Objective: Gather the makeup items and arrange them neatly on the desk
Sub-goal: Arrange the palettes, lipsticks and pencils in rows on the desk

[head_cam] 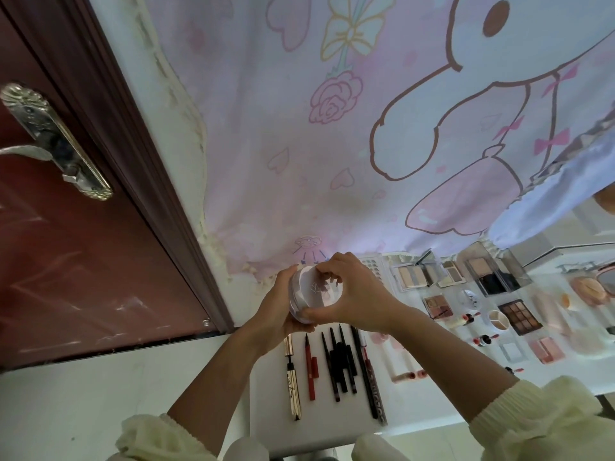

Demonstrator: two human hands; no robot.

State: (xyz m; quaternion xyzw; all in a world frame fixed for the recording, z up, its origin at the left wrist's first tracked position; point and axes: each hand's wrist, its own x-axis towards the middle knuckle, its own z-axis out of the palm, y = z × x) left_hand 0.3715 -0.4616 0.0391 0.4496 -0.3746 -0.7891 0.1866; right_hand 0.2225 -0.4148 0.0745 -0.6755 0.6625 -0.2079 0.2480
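We hold the round powder jar [316,294] in the air, just beyond the far end of the pencil row [336,364] lined up on the worktop [432,400]. Our left hand [276,311] curls round its base to steady it. Our right hand [356,294] pinches the clear lid, probably to twist it tight before setting the jar down. The palettes [416,277] lie right of the pencils, apparently grouped by kind.

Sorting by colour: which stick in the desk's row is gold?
The gold stick at the row's left end, beside the red pen; others are red or black.
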